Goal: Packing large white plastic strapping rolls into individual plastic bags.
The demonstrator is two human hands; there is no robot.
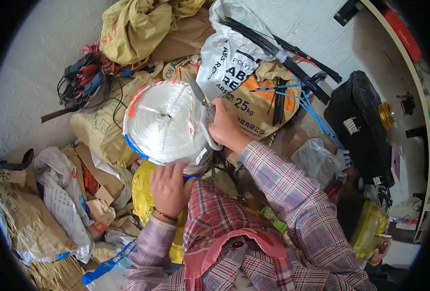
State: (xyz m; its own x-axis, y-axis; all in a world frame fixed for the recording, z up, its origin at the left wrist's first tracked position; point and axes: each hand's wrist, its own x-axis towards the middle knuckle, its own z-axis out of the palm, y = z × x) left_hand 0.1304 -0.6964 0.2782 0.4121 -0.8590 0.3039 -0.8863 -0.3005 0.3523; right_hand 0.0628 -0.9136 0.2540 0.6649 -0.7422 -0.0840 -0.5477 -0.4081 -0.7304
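One twine roll (149, 123), scissors (198, 92) seemingly readied.
Right hand (222, 122) clasps them, right of the roll; left hand (170, 188) at its near edge, pinch unclear; cutting would need loose twine.

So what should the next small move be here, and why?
Probably shift the scissors slightly left, toward the red-and-white string on the white roll: the right hand holds them close beside it, and the left hand is at the roll's near edge, well placed to steady it.
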